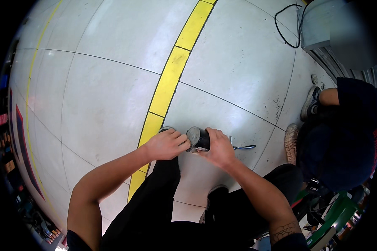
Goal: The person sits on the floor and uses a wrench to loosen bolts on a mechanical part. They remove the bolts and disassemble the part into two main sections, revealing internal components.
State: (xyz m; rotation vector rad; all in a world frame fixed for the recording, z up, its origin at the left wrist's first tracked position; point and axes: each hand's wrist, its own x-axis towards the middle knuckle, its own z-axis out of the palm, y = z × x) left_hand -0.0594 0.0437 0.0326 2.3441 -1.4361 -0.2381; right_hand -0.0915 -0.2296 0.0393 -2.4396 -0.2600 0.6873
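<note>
A short black cylindrical can (pixel 203 139) with a greyish, scuffed round end tilts toward the left, held above the floor between my knees. My right hand (pixel 220 149) wraps round its dark side, thumb and fingers closed on it. Beside the grey end is my left hand (pixel 168 145), its fingers curled and the fingertips at the rim of that end. Whether those fingertips pinch anything small is hidden. A shiny metal tool (pixel 244 147) with a crosspiece and a curved handle lies on the floor just right of my right hand.
A yellow floor stripe (pixel 166 85) runs past my left foot. At right, another person in dark clothes (pixel 343 142) crouches close by, shoes (pixel 292 144) on the tiles. A grey metal cabinet (pixel 318 29) with a black cable (pixel 276 26) stands at far right. Green equipment (pixel 337 213) is at lower right.
</note>
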